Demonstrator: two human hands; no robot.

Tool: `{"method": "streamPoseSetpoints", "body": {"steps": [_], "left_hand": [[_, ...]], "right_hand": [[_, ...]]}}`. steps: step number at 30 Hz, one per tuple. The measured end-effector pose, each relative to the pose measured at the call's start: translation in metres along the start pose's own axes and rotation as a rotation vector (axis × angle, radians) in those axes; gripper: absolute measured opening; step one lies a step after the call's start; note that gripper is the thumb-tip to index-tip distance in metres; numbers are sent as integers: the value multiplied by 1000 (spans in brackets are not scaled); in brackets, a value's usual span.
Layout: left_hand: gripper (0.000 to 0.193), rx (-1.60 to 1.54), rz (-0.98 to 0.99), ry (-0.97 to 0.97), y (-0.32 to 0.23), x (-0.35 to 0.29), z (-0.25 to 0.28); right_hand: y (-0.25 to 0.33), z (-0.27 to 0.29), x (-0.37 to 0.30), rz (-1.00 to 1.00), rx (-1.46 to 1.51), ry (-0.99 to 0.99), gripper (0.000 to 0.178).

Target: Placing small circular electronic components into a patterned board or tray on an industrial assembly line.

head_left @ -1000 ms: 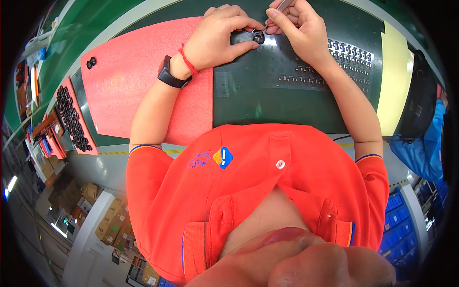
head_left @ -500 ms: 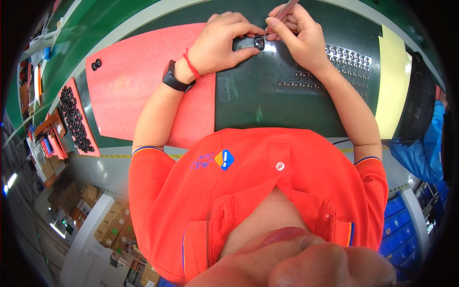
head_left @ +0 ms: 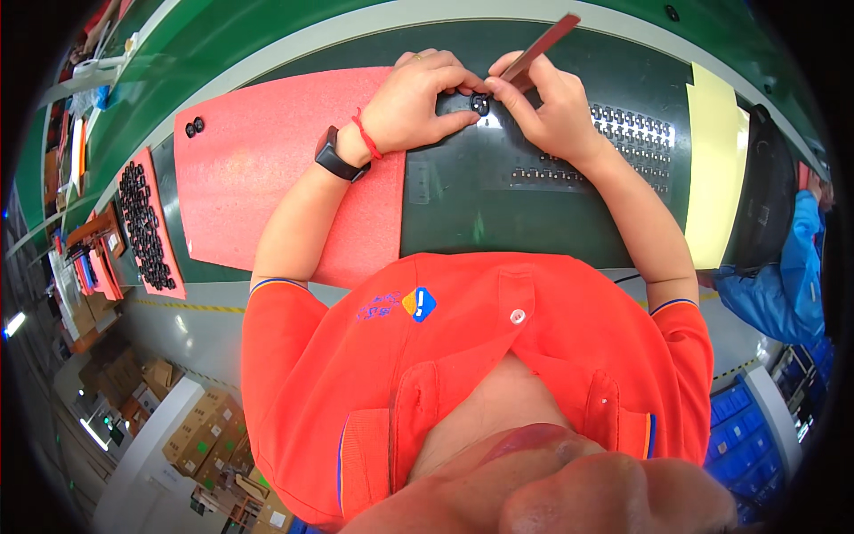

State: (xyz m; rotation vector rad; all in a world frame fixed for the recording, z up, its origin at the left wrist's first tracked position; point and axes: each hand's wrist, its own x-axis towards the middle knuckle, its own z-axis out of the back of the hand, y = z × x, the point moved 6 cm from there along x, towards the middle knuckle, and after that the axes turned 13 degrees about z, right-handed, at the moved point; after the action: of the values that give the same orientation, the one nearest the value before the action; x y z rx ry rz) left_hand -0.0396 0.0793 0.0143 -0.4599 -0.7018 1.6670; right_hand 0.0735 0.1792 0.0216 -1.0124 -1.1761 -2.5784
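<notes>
Near the far side of the dark green work mat (head_left: 480, 218), my left hand (head_left: 418, 102) pinches a small black plastic part (head_left: 480, 105) between thumb and fingers, keeping it on the mat. My right hand (head_left: 553, 111) is closed around reddish tweezers (head_left: 547, 46), whose rear end points up and to the right. Their tip is at the part's upper right edge, mostly covered by my fingers. Right of the part, a clear sheet carries rows of small metal pieces (head_left: 636, 133), partly behind my right hand.
A pink foam sheet (head_left: 267, 178) lies under my left forearm, with two black parts (head_left: 195, 127) at its far left. Many more black parts (head_left: 144, 227) cover a pink strip further left. A yellow sheet (head_left: 714, 178) and a black case (head_left: 761, 191) lie at right.
The whole view has shifted, so the table sits lower. My right hand has come slightly nearer, and the tweezers now lean further right. My left hand keeps its hold on the black part.
</notes>
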Motion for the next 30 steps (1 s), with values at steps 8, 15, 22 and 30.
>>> {"method": "streamPoseSetpoints", "body": {"steps": [8,15,22,30], "left_hand": [[28,-31,47,-3,-2,0,0],[27,-31,78,-17,0,-1,0],[26,-31,36,-27,-3,1,0],[24,-35,47,-29,-1,2,0]], "right_hand": [[-25,-6,-12,-420,365,-124,17],[-33,-8,-14,-487,477,-157,18],[-42,-9,-23,-498,539,-162,17],[-42,-9,-24,-470,551,-168,17]]}}
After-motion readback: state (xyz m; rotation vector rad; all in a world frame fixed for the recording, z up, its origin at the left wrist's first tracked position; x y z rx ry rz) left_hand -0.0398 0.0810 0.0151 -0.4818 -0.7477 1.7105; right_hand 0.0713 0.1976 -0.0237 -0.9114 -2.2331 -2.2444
